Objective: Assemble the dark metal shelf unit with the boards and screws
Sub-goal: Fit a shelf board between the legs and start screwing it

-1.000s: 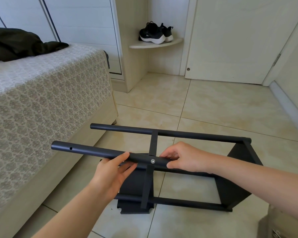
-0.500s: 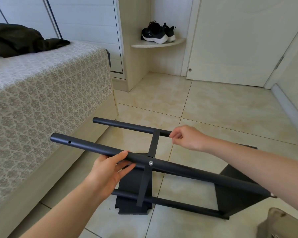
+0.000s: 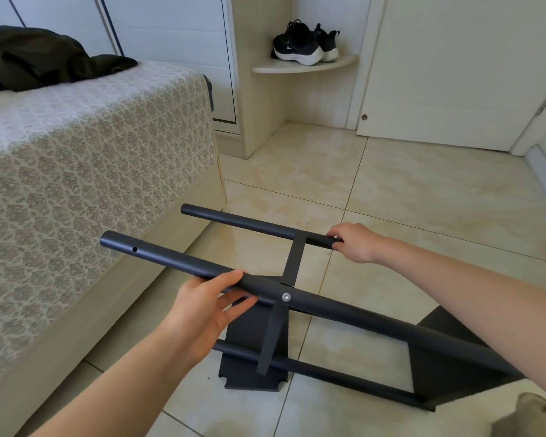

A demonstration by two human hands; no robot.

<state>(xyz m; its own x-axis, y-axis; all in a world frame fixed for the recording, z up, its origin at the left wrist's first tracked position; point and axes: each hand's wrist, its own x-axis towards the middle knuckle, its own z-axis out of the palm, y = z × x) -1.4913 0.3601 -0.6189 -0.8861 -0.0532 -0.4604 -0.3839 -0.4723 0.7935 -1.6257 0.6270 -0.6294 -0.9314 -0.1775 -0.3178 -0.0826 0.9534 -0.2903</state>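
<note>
The setting is a home bedroom. A bed point(image 3: 92, 159) with a patterned lace-style cover carries a crumpled dark garment point(image 3: 38, 58). White sliding wardrobe doors point(image 3: 164, 26) stand directly behind the bed. Beyond the bed's foot, a corner shelf point(image 3: 303, 68) holds black sneakers point(image 3: 297, 45), next to a closed cream door point(image 3: 454, 74). Glossy beige floor tiles point(image 3: 423, 190) extend from the bed's side.

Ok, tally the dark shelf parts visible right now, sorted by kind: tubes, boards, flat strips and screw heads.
Round tubes: 3
Boards: 2
Flat strips: 2
Screw heads: 1
Total: 8 visible; anything hidden behind the arms or boards is not counted.
</note>
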